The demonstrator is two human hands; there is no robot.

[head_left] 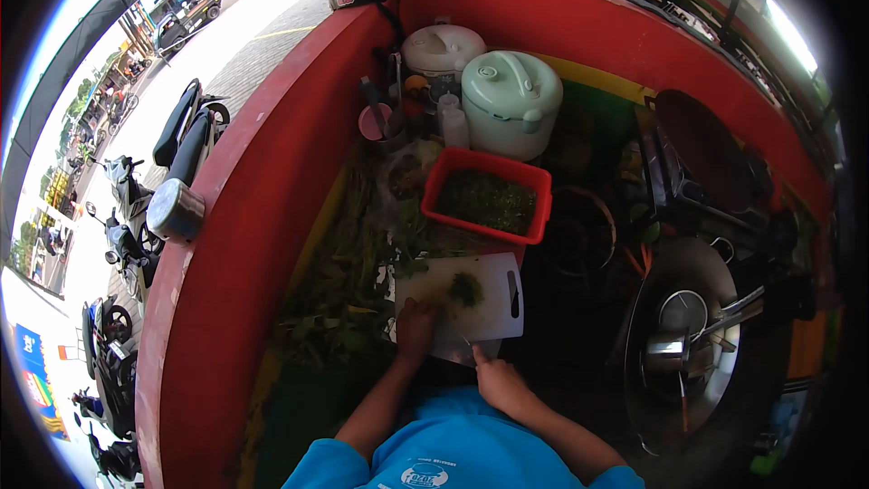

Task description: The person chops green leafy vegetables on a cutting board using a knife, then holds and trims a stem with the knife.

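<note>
A white cutting board [493,276] with a dark handle slot lies in front of me. On it sits a small heap of chopped greens [466,290]. My left hand [418,326] rests at the board's left edge with its fingers curled down; whatever is under them is hidden. My right hand [500,382] is closed at the board's near edge around a knife [468,342], of which only a small part of the blade shows clearly. Beyond the board stands a red plastic tub [541,217] holding more chopped greens [480,199].
Leafy stalks [330,281] lie left of the board. Behind the tub stand a pale green rice cooker [511,109], a white cooker [442,47] and squeeze bottles [454,127]. At right are a burner ring [593,226] and a large wok [638,335] with utensils. A red wall [244,181] encloses the counter.
</note>
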